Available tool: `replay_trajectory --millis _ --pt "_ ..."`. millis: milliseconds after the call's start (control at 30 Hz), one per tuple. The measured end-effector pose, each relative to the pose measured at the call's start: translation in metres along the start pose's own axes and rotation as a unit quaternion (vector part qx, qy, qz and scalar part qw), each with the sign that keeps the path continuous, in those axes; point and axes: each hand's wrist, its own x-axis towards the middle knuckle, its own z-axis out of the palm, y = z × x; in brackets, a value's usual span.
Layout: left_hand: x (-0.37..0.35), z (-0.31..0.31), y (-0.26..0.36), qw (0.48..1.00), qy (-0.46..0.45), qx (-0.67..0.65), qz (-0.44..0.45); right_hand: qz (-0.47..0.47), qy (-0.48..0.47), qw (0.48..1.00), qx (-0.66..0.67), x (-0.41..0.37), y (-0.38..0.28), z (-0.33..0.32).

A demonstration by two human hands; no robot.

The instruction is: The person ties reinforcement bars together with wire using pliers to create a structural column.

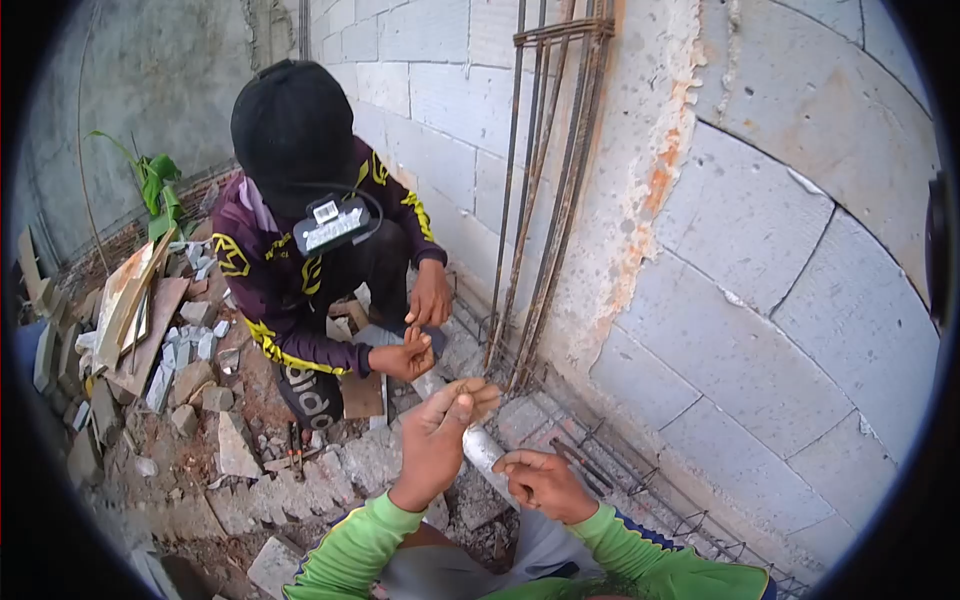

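Note:
My left hand (pixel 435 435) is raised, thumb pressed toward its bent fingers; whatever they pinch is too small to make out. Lower and to the right, my right hand (pixel 545 483) is curled closed, its index finger at the edge of a white pipe (pixel 482 448) in this view. The pipe slants between and below my hands, partly covered by the left one. Across from me a crouching person (pixel 310 240) in a dark cap holds both hands (pixel 405 350) close together, just beyond my left hand.
Upright rebar (pixel 545 180) stands against the grey block wall (pixel 760 290). A horizontal rebar cage (pixel 620 450) runs along the wall's foot. Pliers (pixel 295 450) lie on the rubble to the left, near boards (pixel 135 300) and broken block pieces (pixel 238 445).

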Motion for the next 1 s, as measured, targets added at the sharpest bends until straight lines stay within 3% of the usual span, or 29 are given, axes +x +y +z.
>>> replay_trajectory --millis 67,200,233,300,367,400,433,500,533,600,700,767,800,867,967,1000 --pt "0.011 0.002 -0.008 0.995 -0.018 0.093 0.022 -0.014 0.0 1.0 -0.018 0.001 0.0 -0.002" --pt "0.051 0.024 -0.004 0.997 0.002 -0.066 -0.037 -0.155 0.02 0.969 -0.193 0.015 0.019 -0.018" --pt "0.062 0.028 0.005 0.993 0.007 -0.109 -0.054 -0.155 0.022 0.967 -0.199 0.017 0.015 -0.021" --pt "0.074 0.033 0.016 0.985 0.01 -0.158 -0.074 -0.215 0.065 0.904 -0.365 0.014 0.003 -0.029" --pt "0.078 0.033 0.019 0.985 0.08 -0.149 -0.033 -0.161 0.031 0.86 -0.482 0.015 -0.02 -0.057" --pt "0.082 0.028 0.013 0.982 0.129 -0.135 -0.008 -0.142 0.013 0.822 -0.551 0.017 -0.042 -0.069" --pt "0.082 0.021 0.007 0.983 0.127 -0.136 -0.011 -0.253 0.092 0.775 -0.572 0.021 -0.062 -0.074" --pt "0.077 0.006 -0.01 0.973 0.17 -0.155 0.013 -0.342 0.244 0.779 -0.466 0.026 -0.131 -0.062" --pt "0.074 -0.001 -0.021 0.974 0.166 -0.153 0.012 -0.398 0.259 0.788 -0.392 0.042 -0.166 -0.069" --pt "0.067 -0.016 -0.043 0.966 0.203 -0.147 -0.064 -0.498 0.31 0.706 -0.398 0.059 -0.247 -0.047" --pt "0.06 -0.03 -0.06 0.967 0.209 -0.121 -0.08 -0.555 0.39 0.597 -0.429 0.11 -0.355 -0.044" --pt "0.058 -0.036 -0.063 0.969 0.209 -0.107 -0.081 -0.541 0.442 0.569 -0.434 0.137 -0.409 -0.046" --pt "0.059 -0.04 -0.063 0.97 0.207 -0.094 -0.084 -0.544 0.441 0.57 -0.43 0.142 -0.426 -0.041" --pt "0.058 -0.049 -0.066 0.971 0.201 -0.098 -0.081 -0.547 0.4 0.659 -0.328 0.147 -0.451 -0.031" --pt "0.054 -0.057 -0.058 0.971 0.202 -0.088 -0.095 -0.551 0.318 0.704 -0.316 0.149 -0.468 -0.024" --pt "0.054 -0.062 -0.057 0.969 0.202 -0.099 -0.104 -0.571 0.321 0.696 -0.294 0.156 -0.47 -0.021"
